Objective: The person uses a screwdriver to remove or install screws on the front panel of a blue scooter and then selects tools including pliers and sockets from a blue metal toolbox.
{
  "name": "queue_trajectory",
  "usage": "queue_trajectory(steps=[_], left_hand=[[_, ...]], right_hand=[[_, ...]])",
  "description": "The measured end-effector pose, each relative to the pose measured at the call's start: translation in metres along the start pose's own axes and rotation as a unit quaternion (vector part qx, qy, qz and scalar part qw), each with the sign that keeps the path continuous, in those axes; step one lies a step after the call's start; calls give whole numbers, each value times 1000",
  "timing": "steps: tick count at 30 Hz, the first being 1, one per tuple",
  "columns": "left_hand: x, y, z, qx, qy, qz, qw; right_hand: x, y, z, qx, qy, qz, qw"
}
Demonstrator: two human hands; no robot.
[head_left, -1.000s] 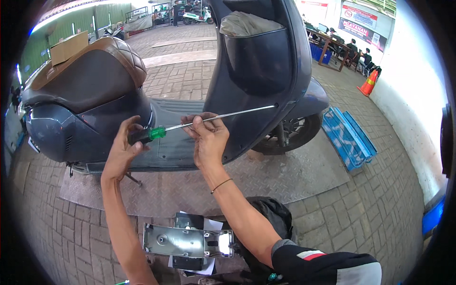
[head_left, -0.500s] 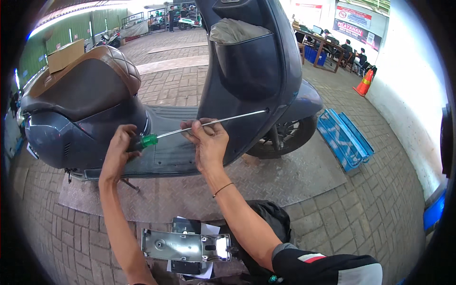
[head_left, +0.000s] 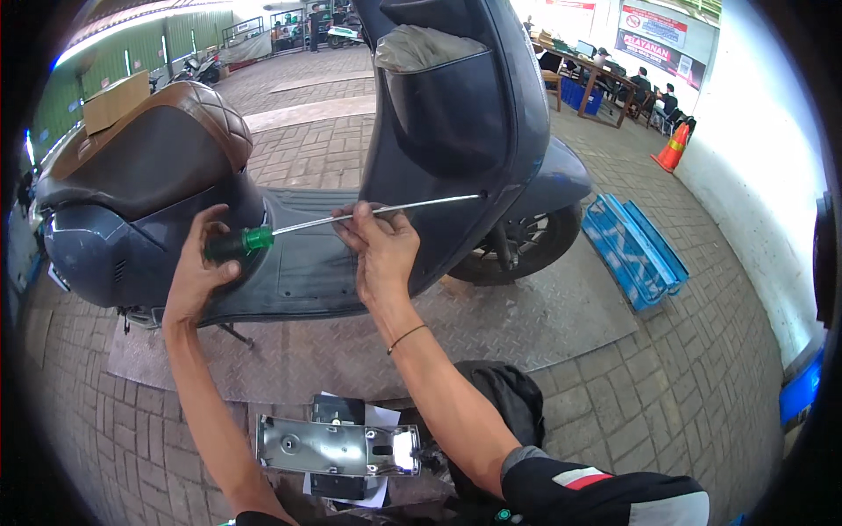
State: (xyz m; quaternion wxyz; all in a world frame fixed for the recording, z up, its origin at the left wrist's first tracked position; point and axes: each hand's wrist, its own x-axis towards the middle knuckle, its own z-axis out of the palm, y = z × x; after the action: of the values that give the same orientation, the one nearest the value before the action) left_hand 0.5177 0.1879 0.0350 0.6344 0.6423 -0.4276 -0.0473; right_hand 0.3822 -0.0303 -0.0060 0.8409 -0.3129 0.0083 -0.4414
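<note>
A long screwdriver (head_left: 256, 238) with a black and green handle and a thin steel shaft slants up to the right across the dark grey scooter (head_left: 421, 175). Its tip meets a small dark hole near the edge of the front leg shield. My left hand (head_left: 197, 272) is loosely curled about the handle, with the fingers partly spread and the thumb beneath. Midway along, my right hand (head_left: 386, 254) pinches the shaft between thumb and fingers, above the scooter's floorboard.
A silvery panel (head_left: 329, 445) lies below me over dark parts and white paper. Right of the scooter stands a blue metal toolbox (head_left: 633, 250); farther back are an orange cone (head_left: 673, 147) and people at a desk. A cardboard box (head_left: 118, 101) sits on the brown seat.
My left hand has shifted left and its fingers have loosened around the handle. The whole scene sits slightly further left and up. My right hand still pinches the shaft.
</note>
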Motion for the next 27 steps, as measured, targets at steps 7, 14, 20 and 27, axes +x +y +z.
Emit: queue_trajectory(steps=[7, 14, 20, 27], left_hand=[[5, -4, -16, 13, 14, -101, 995], [8, -2, 25, 20, 60, 48, 997], [8, 3, 0, 46, 26, -54, 997], [18, 10, 10, 144, 85, -126, 978]], right_hand=[[-2, -18, 8, 45, -25, -35, 998], [2, -11, -20, 17, 2, -22, 1000], [5, -33, -30, 184, 14, 1, 983], [16, -73, -48, 406, 66, 30, 911]])
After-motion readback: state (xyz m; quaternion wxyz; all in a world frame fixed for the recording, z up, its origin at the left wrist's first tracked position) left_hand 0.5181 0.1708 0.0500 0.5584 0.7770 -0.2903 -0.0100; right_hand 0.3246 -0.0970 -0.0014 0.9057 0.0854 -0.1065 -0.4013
